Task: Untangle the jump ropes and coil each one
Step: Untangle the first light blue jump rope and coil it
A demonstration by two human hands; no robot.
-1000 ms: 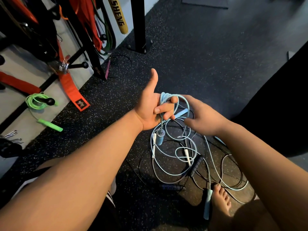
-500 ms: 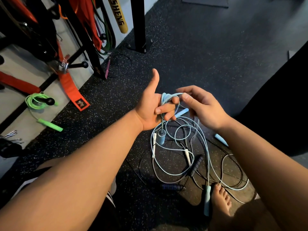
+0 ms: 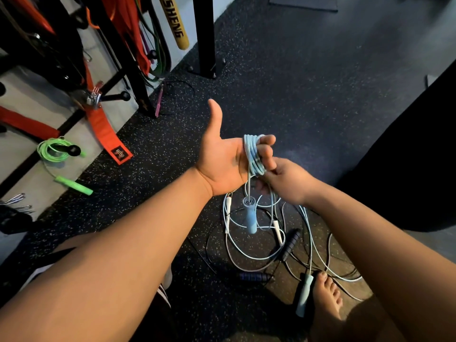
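Held above the middle of the dark speckled rubber floor, the left hand lies palm up with its thumb stuck out, its fingers curled round several turns of a pale blue plastic jump rope. Just to the right and nearer, the right hand pinches a loose strand of that rope under the coil. One pale blue handle dangles below the left hand. The other blue handle lies on the floor beside a bare foot, amid a tangle with a black-handled jump rope and a white-handled cord. Far left lies a coiled bright green jump rope.
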